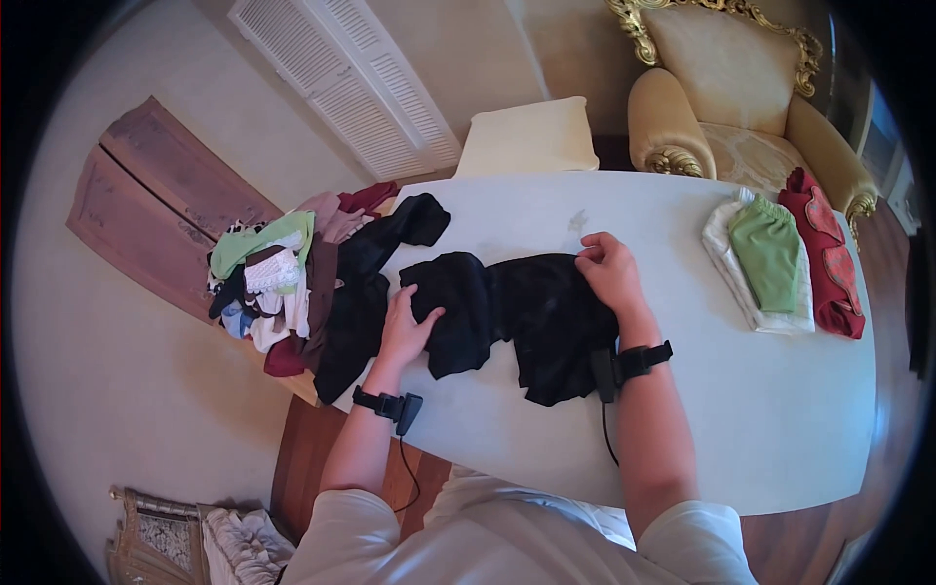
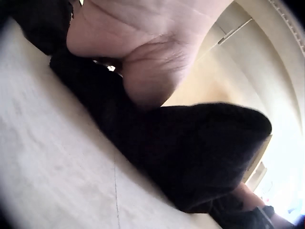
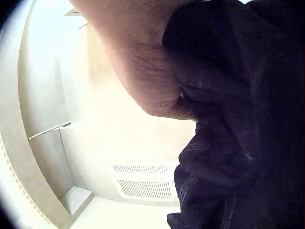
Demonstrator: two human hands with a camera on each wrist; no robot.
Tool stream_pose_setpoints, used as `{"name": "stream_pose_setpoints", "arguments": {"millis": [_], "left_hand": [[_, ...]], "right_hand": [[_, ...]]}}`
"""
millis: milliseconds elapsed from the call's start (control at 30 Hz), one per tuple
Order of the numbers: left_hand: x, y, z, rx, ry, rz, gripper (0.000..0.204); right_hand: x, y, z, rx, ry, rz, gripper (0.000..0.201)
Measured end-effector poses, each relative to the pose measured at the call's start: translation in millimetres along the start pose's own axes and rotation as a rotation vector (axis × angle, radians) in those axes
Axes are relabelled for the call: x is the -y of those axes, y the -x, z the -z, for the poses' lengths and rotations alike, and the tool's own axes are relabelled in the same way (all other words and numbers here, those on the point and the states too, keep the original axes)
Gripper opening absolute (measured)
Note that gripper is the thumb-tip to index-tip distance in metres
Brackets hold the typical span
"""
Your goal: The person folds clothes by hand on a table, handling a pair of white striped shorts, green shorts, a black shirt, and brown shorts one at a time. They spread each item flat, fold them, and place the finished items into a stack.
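A black garment [image 1: 551,317] lies across the middle of the white table, its left part bunched. My left hand [image 1: 403,327] rests at its left edge, thumb and fingers spread on the cloth; in the left wrist view the palm [image 2: 147,47] is over the black fabric [image 2: 190,148]. At the upper right corner of the garment my right hand [image 1: 612,273] pinches the cloth between thumb and fingers. The right wrist view has that hand [image 3: 143,67] against hanging dark folds [image 3: 238,119], its fingertips hidden.
Another black garment [image 1: 356,327] lies left, beside a heap of mixed clothes [image 1: 268,273]. On the right of the table [image 1: 682,439] are folded green shorts [image 1: 765,253], a white piece [image 1: 801,317] and a red one [image 1: 837,312]. An armchair [image 1: 741,68] and a cream stool [image 1: 531,136] stand behind.
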State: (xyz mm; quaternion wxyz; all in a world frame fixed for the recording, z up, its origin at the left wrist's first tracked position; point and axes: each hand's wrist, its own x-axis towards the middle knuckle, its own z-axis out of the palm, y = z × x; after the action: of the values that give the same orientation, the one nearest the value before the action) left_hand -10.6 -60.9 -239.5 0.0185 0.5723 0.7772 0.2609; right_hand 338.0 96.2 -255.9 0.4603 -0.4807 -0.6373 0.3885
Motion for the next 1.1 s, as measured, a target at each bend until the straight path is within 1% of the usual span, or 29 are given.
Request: {"name": "stream_pose_setpoints", "arguments": {"millis": [67, 167, 200, 300, 333, 400, 433, 467, 500, 567, 700, 733, 833, 867, 933, 1000, 1033, 1100], "left_hand": [[6, -4, -7, -0.008, -0.050, -0.074, 0.074], [8, -20, -15, -0.002, -0.060, -0.111, 0.071], [6, -25, -20, -0.068, -0.026, -0.142, 0.056], [6, -53, -28, -0.048, 0.153, -0.092, 0.042], [4, -60, -34, -0.092, 0.210, -0.070, 0.034], [5, -74, -47, -0.134, 0.201, -0.146, 0.031], [3, -78, -51, -0.154, 0.195, -0.184, 0.030], [1, -80, -56, -0.163, 0.193, -0.172, 0.040], [-1, -82, -62, -0.186, 0.189, -0.157, 0.045], [-6, -82, -72, -0.233, 0.187, -0.127, 0.054], [-11, -79, -70, -0.207, 0.355, -0.095, 0.063], [-13, -77, -66, -0.174, 0.381, -0.059, 0.064], [-10, -75, -65, -0.165, 0.507, -0.044, 0.064], [-14, -72, -58, -0.148, 0.541, 0.005, 0.063], [-13, -74, -60, -0.165, 0.552, -0.008, 0.061], [-18, -73, -52, -0.159, 0.547, -0.028, 0.056], [-18, -75, -58, -0.215, 0.524, -0.060, 0.045], [-16, -79, -65, -0.239, 0.545, -0.110, 0.032]], "right_hand": [[0, 1, -1, 0.004, -0.004, 0.002, 0.032], [-1, 0, -2, 0.020, 0.014, -0.001, 0.033], [-2, 0, -2, 0.028, 0.025, -0.003, 0.033], [-4, 2, -4, 0.033, 0.070, 0.031, 0.037], [-2, 2, -4, 0.057, 0.090, 0.045, 0.039], [4, 8, -3, 0.103, 0.124, 0.073, 0.044], [6, 10, -4, 0.127, 0.130, 0.124, 0.046], [7, 12, -3, 0.149, 0.138, 0.174, 0.048], [8, 14, -3, 0.170, 0.149, 0.224, 0.050], [7, 13, -2, 0.183, 0.168, 0.211, 0.049], [0, 10, -4, 0.155, 0.202, 0.224, 0.045], [0, 10, -5, 0.146, 0.219, 0.233, 0.043], [3, 10, -10, 0.082, 0.217, 0.189, 0.034], [6, 10, -10, 0.076, 0.197, 0.151, 0.031], [11, 9, -10, 0.067, 0.164, 0.071, 0.025], [6, 4, -9, 0.071, 0.148, 0.091, 0.023], [3, 4, -7, 0.074, 0.141, 0.093, 0.022], [-1, 1, -5, 0.085, 0.109, 0.069, 0.021]]}}
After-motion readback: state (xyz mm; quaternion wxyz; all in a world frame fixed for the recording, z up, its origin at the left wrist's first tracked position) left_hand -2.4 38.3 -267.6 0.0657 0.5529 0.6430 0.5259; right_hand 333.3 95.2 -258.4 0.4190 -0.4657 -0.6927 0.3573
